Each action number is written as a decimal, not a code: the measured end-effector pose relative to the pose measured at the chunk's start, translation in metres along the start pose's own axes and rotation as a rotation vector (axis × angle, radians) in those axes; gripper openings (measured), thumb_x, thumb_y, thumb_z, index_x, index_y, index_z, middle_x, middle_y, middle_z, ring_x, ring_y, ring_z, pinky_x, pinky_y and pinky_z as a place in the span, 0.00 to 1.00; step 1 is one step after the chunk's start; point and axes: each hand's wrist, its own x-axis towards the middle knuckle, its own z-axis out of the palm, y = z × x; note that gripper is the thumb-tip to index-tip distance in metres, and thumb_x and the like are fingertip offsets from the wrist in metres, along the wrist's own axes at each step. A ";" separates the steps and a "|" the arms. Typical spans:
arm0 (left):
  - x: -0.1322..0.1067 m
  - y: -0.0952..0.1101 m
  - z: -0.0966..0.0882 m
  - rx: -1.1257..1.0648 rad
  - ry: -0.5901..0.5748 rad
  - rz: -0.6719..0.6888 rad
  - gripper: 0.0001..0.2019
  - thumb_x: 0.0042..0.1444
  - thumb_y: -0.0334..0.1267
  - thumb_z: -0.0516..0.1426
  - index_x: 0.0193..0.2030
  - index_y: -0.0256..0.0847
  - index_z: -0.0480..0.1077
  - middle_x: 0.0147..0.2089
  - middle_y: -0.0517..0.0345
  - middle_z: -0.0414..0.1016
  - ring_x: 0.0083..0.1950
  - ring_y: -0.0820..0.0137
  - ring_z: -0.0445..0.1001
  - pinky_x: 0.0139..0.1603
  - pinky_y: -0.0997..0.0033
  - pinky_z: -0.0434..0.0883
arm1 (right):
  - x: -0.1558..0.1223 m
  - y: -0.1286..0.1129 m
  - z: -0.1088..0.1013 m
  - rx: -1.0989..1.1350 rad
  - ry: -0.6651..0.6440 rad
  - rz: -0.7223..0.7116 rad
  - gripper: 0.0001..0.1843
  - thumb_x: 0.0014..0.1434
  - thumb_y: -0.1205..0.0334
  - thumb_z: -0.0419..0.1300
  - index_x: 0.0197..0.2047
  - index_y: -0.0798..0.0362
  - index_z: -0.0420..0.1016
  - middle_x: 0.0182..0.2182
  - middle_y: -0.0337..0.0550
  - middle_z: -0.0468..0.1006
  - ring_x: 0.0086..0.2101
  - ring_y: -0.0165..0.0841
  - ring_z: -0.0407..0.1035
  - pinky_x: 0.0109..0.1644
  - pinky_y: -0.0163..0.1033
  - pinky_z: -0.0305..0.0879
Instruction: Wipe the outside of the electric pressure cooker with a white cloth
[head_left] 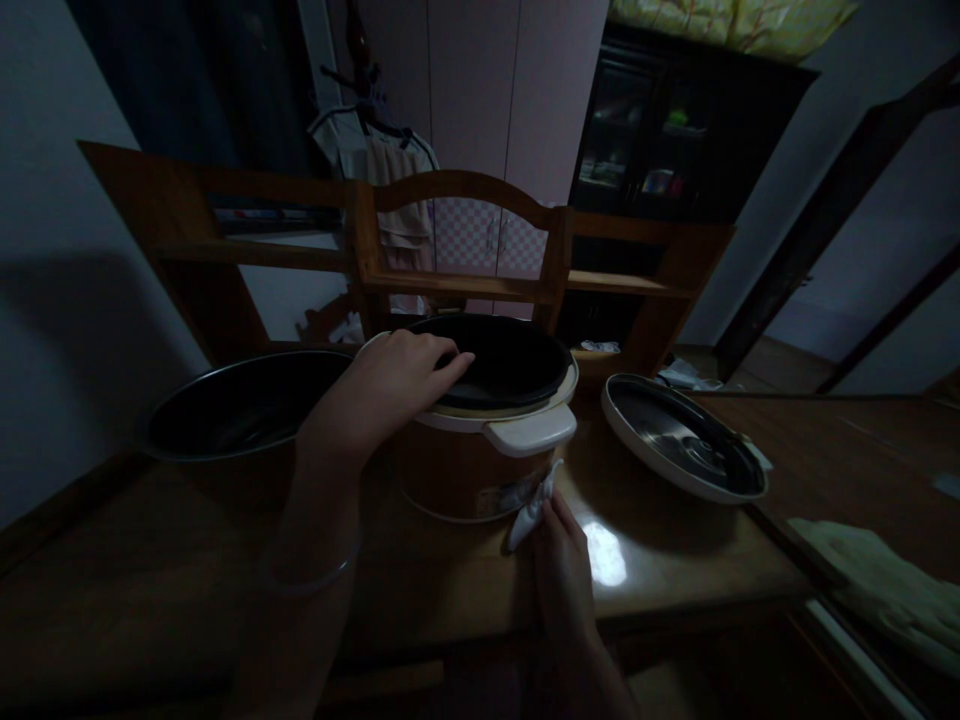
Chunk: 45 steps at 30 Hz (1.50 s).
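An electric cooker with a brown body, pale rim and white handle stands on the wooden desk. Its black inner pot is uncovered. My left hand reaches over the near left of the rim, fingers curled over the edge and partly hidden. Low at the cooker's front right, my right hand pinches a white cloth against the side, close to a label panel. The cooker's lid lies to the right, its metal inside facing up.
On the left rests a wide black basin. A wooden shelf rack rises along the desk's back, close behind the cooker. Beyond the desk's right side lies a pale crumpled cloth. Clothes hang on a stand farther back.
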 end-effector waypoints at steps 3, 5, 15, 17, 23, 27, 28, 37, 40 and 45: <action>-0.001 0.001 -0.001 0.008 0.000 0.017 0.23 0.72 0.48 0.44 0.55 0.44 0.77 0.50 0.54 0.83 0.49 0.62 0.80 0.47 0.66 0.69 | -0.014 0.003 0.003 0.036 -0.050 0.008 0.27 0.57 0.46 0.66 0.56 0.50 0.80 0.57 0.45 0.80 0.57 0.44 0.73 0.53 0.39 0.70; -0.001 0.000 0.000 0.028 0.003 0.049 0.23 0.72 0.46 0.44 0.57 0.44 0.76 0.51 0.53 0.82 0.50 0.61 0.80 0.48 0.66 0.69 | -0.024 0.005 0.006 0.056 -0.044 0.029 0.27 0.57 0.45 0.67 0.55 0.51 0.79 0.58 0.45 0.80 0.57 0.43 0.73 0.54 0.39 0.69; 0.001 -0.001 0.001 0.043 -0.029 0.027 0.22 0.71 0.46 0.44 0.57 0.45 0.77 0.52 0.52 0.82 0.50 0.60 0.80 0.48 0.65 0.69 | -0.059 0.030 0.026 0.247 -0.013 0.194 0.29 0.52 0.47 0.71 0.55 0.49 0.79 0.59 0.42 0.78 0.63 0.42 0.67 0.61 0.40 0.67; 0.001 -0.001 0.001 0.031 -0.027 0.012 0.23 0.71 0.48 0.44 0.55 0.44 0.77 0.51 0.52 0.82 0.50 0.60 0.80 0.47 0.65 0.69 | -0.063 0.033 0.027 0.253 0.000 0.215 0.29 0.51 0.46 0.72 0.54 0.48 0.79 0.60 0.41 0.78 0.64 0.42 0.66 0.61 0.40 0.67; 0.001 -0.001 0.002 0.036 -0.017 0.036 0.21 0.72 0.47 0.45 0.56 0.45 0.77 0.53 0.53 0.82 0.51 0.61 0.80 0.48 0.67 0.68 | -0.069 0.031 0.031 0.252 -0.069 0.193 0.23 0.53 0.49 0.70 0.52 0.45 0.82 0.58 0.39 0.79 0.64 0.43 0.66 0.61 0.40 0.68; 0.000 0.002 -0.001 0.015 -0.008 0.026 0.23 0.72 0.47 0.44 0.54 0.43 0.77 0.50 0.53 0.83 0.50 0.61 0.80 0.48 0.67 0.68 | -0.074 0.026 0.034 0.298 -0.133 0.207 0.18 0.52 0.51 0.70 0.46 0.45 0.84 0.56 0.39 0.80 0.64 0.44 0.65 0.62 0.41 0.67; 0.000 0.003 -0.002 0.010 -0.010 0.024 0.23 0.72 0.47 0.44 0.54 0.43 0.78 0.50 0.53 0.83 0.50 0.61 0.80 0.48 0.66 0.68 | -0.076 0.025 0.035 0.319 -0.161 0.228 0.18 0.51 0.52 0.71 0.46 0.45 0.84 0.55 0.39 0.81 0.64 0.44 0.65 0.62 0.41 0.67; 0.000 0.003 -0.004 -0.003 -0.024 0.023 0.23 0.72 0.47 0.43 0.54 0.43 0.78 0.50 0.53 0.83 0.50 0.61 0.80 0.48 0.66 0.69 | -0.102 0.041 0.062 0.578 -0.405 0.546 0.12 0.49 0.62 0.67 0.39 0.51 0.83 0.40 0.43 0.85 0.44 0.41 0.79 0.48 0.42 0.74; -0.001 0.003 -0.003 -0.014 -0.008 0.020 0.24 0.72 0.48 0.43 0.53 0.43 0.78 0.49 0.54 0.83 0.49 0.62 0.80 0.47 0.66 0.69 | -0.098 0.036 0.054 0.680 -0.485 0.662 0.09 0.50 0.62 0.68 0.37 0.52 0.81 0.37 0.44 0.85 0.42 0.40 0.80 0.48 0.43 0.75; -0.002 0.001 -0.001 -0.017 0.011 0.021 0.22 0.71 0.48 0.45 0.54 0.45 0.78 0.50 0.54 0.83 0.51 0.62 0.80 0.49 0.67 0.69 | -0.080 0.005 0.026 0.746 -0.521 0.750 0.09 0.54 0.60 0.67 0.38 0.55 0.82 0.38 0.45 0.86 0.42 0.38 0.81 0.50 0.41 0.75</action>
